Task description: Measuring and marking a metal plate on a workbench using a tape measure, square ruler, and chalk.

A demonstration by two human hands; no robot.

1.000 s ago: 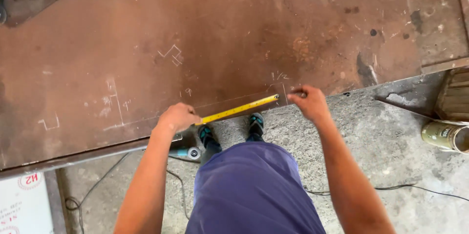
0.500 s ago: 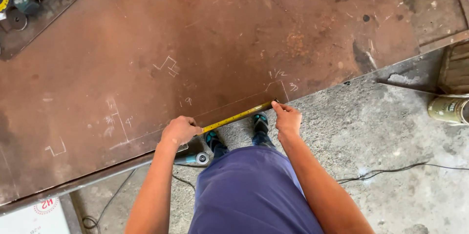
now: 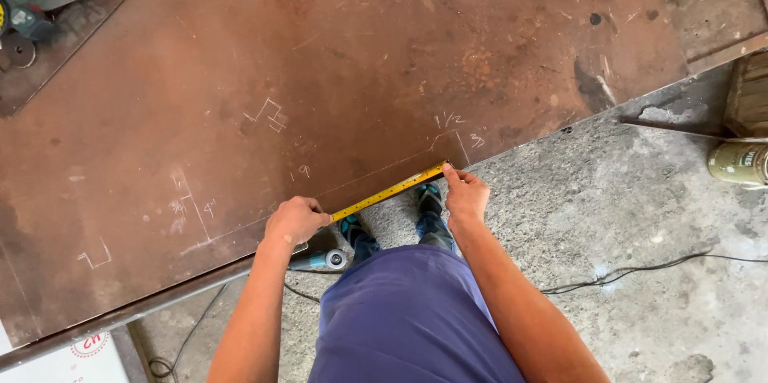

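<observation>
From the head view, a metal can (image 3: 738, 163) is lying on its side on the concrete floor (image 3: 640, 231) at the right edge; what it holds cannot be seen. A large rusty brown steel sheet (image 3: 336, 55), flat and scratched with white chalk marks (image 3: 268, 113), is serving as the worktop. A yellow tape measure (image 3: 390, 191), a thin straight strip, is lying along the sheet's near edge. The left hand (image 3: 294, 221) is closing its fingers around the tape's left end, so the case is hidden in the fist. The right hand (image 3: 466, 195) is pressing its fingertips (image 3: 448, 171) down on the tape's right end, fingers together and extended. A power tool (image 3: 320, 259) is resting on the floor under the sheet's edge, just below the left hand, and a black cable (image 3: 624, 275) is trailing across the concrete.
</observation>
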